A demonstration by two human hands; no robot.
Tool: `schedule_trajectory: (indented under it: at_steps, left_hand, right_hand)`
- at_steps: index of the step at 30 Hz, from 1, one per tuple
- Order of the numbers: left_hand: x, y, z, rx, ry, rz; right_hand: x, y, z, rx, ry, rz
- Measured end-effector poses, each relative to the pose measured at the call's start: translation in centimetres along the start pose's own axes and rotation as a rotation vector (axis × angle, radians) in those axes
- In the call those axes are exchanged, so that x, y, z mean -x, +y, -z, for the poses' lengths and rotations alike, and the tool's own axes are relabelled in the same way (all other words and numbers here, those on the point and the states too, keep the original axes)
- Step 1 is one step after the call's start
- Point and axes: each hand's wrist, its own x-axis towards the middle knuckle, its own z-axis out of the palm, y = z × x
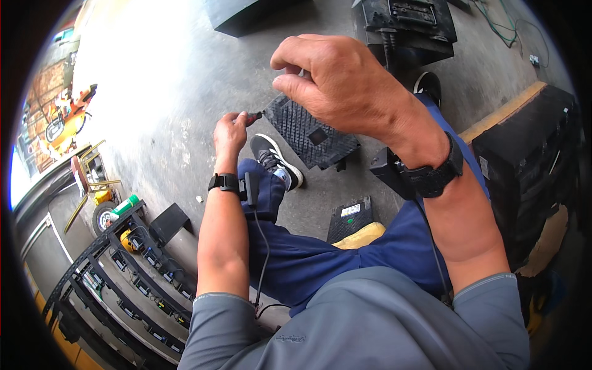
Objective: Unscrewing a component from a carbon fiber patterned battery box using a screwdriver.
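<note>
My left hand is closed round a small red-and-black tool, perhaps a screwdriver, pointing to the right. Its tip is by the left corner of a black ribbed panel lying on the floor between my feet. The panel has a small dark square set in its face. Above the panel's far side my right hand is raised, its fingers curled and the thumb close to the forefinger. Whatever those fingers hold, if anything, is hidden. A wrist strap with a black device sits on each of my forearms.
Between my legs lie another black panel with a white label and a yellow cushion. Black cases stand ahead, and stacked black boxes at the right. A black rack of small devices is at the left.
</note>
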Motion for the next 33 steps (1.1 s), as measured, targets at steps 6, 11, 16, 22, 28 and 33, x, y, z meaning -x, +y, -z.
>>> schedule_trajectory:
  at_steps: [6,11,16,22,28,33]
  left_hand:
    - [0.6,0.4,-0.5,-0.104,0.191,-0.306]
    - [0.5,1.0,0.7,-0.131,0.082,0.002]
    - [0.0,-0.3,0.4,-0.052,0.187,-0.295]
    - [1.3,1.8,1.0,-0.139,0.053,-0.051]
    - [0.9,0.9,0.1,-0.084,0.182,-0.190]
    - [0.6,0.6,0.7,-0.098,0.096,-0.168]
  right_hand:
    - [0.0,-0.2,0.3,-0.011,-0.010,-0.006]
    - [-0.1,-0.3,0.3,-0.022,-0.034,-0.021]
    - [-0.4,-0.4,0.2,-0.001,-0.029,-0.014]
    - [-0.2,-0.3,0.2,0.003,-0.042,-0.032]
    - [-0.1,-0.2,0.1,0.001,-0.034,-0.022]
    - [-0.2,-0.4,0.3,0.011,-0.019,0.003]
